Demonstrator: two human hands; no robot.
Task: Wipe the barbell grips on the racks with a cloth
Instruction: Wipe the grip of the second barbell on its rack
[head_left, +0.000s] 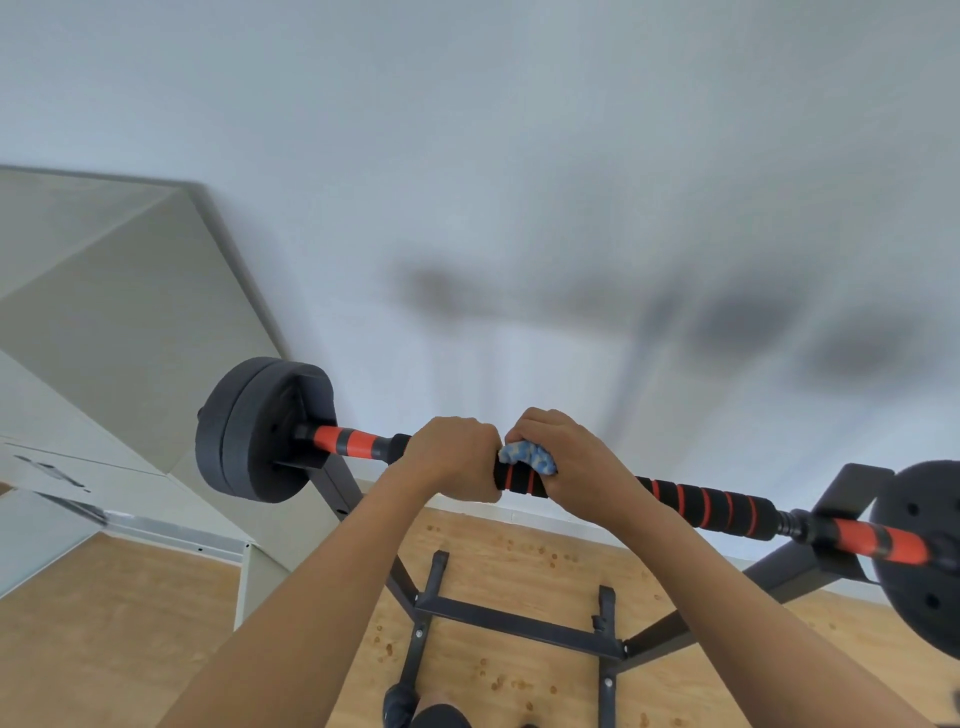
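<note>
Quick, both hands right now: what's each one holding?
Left hand: curled round the barbell grip.
Right hand: grips the blue cloth against that grip.

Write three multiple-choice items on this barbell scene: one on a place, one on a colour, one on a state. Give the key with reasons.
1. Where is the cloth?
A. Lying on the floor
B. Under the right hand, against the barbell
C. Draped over a weight plate

2. What colour are the stripes on the black foam grip?
A. Red
B. Green
C. Yellow

3. What is the left hand doing?
A. Hanging free
B. Lying flat on the wall
C. Gripping the barbell

Key:
1. B: the blue-and-white cloth shows beneath the right hand, on the bar.
2. A: red bands ring the black foam.
3. C: the left hand is curled round the bar, right beside the cloth.
</note>
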